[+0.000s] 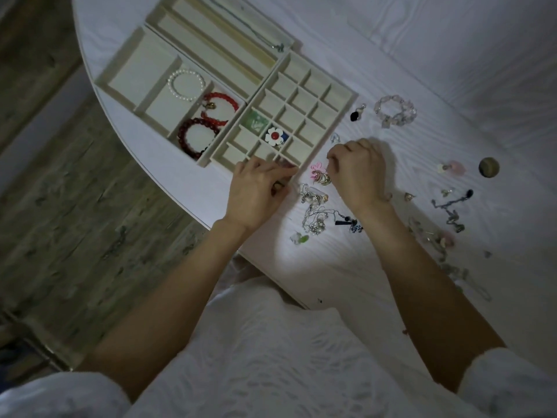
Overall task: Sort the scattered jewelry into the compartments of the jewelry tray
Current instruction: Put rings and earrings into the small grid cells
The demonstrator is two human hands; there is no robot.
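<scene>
The beige jewelry tray lies on the white table with a grid of small compartments. One holds a white flower piece with a red centre, another a green piece. A pearl bracelet and red bead bracelets lie in the larger sections. My left hand rests at the grid's near corner, fingers curled over a small pinkish piece at the nearest compartment. My right hand hovers just right of the tray with fingertips pinched together; what it pinches is too small to tell. A pink and gold earring cluster lies between my hands.
A tangle of silver chains lies below my hands. A clear bead bracelet, a black pendant, a round wooden ball and several scattered small pieces lie to the right. The table's curved edge runs on the left.
</scene>
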